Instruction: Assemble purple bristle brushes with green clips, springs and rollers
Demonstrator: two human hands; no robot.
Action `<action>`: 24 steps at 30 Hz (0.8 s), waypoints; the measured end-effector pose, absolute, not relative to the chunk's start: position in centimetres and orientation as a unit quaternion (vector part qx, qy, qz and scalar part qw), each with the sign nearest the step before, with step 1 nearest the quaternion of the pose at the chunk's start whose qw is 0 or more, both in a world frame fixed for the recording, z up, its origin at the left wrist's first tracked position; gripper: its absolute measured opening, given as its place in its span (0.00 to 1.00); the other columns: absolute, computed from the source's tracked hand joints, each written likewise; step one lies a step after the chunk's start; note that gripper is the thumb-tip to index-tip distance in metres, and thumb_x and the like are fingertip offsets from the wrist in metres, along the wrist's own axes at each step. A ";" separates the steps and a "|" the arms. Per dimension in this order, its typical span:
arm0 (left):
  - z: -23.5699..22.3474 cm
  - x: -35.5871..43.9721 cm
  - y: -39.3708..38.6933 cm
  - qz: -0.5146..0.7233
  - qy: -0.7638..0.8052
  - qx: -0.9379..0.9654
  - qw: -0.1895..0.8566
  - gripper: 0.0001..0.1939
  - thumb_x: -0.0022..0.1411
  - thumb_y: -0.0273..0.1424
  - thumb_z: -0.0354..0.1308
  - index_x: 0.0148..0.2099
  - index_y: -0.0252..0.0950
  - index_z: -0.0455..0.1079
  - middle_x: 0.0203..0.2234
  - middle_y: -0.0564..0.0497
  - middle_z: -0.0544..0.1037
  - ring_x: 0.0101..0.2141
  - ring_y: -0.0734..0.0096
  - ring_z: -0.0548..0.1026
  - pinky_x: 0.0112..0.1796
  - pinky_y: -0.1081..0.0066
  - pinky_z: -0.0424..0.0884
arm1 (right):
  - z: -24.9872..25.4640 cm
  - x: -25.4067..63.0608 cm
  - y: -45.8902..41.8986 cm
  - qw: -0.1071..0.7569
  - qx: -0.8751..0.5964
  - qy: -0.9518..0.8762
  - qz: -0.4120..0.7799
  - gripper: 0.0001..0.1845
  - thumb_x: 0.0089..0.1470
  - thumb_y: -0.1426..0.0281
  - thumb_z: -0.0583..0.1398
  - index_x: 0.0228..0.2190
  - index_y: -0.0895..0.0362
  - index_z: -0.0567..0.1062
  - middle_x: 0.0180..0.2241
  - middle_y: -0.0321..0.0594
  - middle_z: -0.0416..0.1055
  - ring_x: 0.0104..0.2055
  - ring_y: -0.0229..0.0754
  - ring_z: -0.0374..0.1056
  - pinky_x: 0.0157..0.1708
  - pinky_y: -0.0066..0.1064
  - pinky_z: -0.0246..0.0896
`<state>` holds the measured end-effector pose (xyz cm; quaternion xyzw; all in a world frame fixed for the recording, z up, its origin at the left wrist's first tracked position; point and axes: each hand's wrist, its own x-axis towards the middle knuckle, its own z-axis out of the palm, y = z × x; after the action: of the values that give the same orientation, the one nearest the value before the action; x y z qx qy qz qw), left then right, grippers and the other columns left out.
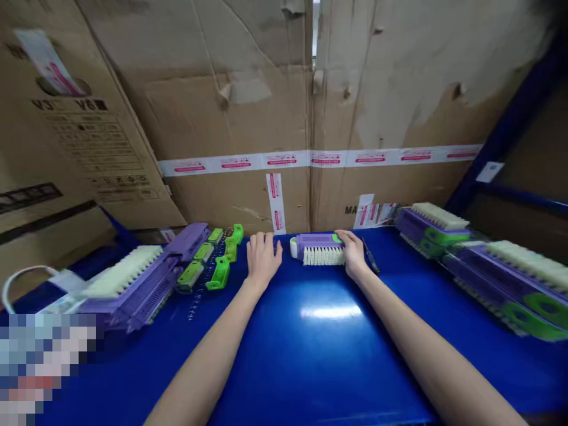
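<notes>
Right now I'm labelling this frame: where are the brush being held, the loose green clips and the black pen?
brush (318, 247), head view, on its purple back.
green clips (220, 273), head view, on the nearest clip's body.
black pen (370, 258), head view, on its barrel, beside the right hand (352, 251).

Two hands are out on the blue tabletop: the left hand and the right hand. One purple brush lies between them. At the left, about five loose green clips beside a stack of purple brushes; another stack at the right, too overlapped to count. Two large cardboard boxes stand behind.
</notes>
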<state>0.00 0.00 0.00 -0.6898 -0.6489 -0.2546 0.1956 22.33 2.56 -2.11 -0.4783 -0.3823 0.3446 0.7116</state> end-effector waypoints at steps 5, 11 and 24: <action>-0.6 -0.6 0.4 -0.201 -0.705 -0.669 0.122 0.25 0.65 0.42 0.39 0.53 0.30 0.65 0.43 0.38 0.73 0.45 0.52 0.68 0.43 0.58 0.62 | -2.0 22.5 2.3 0.702 -0.481 -0.390 0.352 0.10 0.36 0.62 0.60 0.21 0.55 0.76 0.26 0.36 0.74 0.36 0.45 0.65 0.39 0.32 0.55; -0.6 0.0 0.1 -0.166 -0.688 -0.702 0.080 0.22 0.66 0.38 0.37 0.52 0.32 0.65 0.41 0.40 0.75 0.43 0.56 0.71 0.42 0.60 0.64 | -2.1 22.5 2.2 0.693 -0.473 -0.405 0.363 0.10 0.38 0.62 0.60 0.22 0.55 0.77 0.28 0.36 0.74 0.37 0.45 0.66 0.39 0.33 0.56; -0.8 0.2 -0.2 -0.172 -0.673 -0.713 0.096 0.22 0.66 0.38 0.38 0.52 0.32 0.65 0.41 0.40 0.75 0.43 0.55 0.71 0.41 0.61 0.65 | -1.4 22.2 1.3 0.646 -0.469 -0.459 0.390 0.13 0.39 0.61 0.61 0.28 0.55 0.77 0.31 0.37 0.74 0.38 0.46 0.65 0.39 0.33 0.55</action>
<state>0.21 -0.17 -0.78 -0.7134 -0.6725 -0.1721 0.0959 22.18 1.28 -1.42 -0.4688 -0.4589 0.3900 0.6461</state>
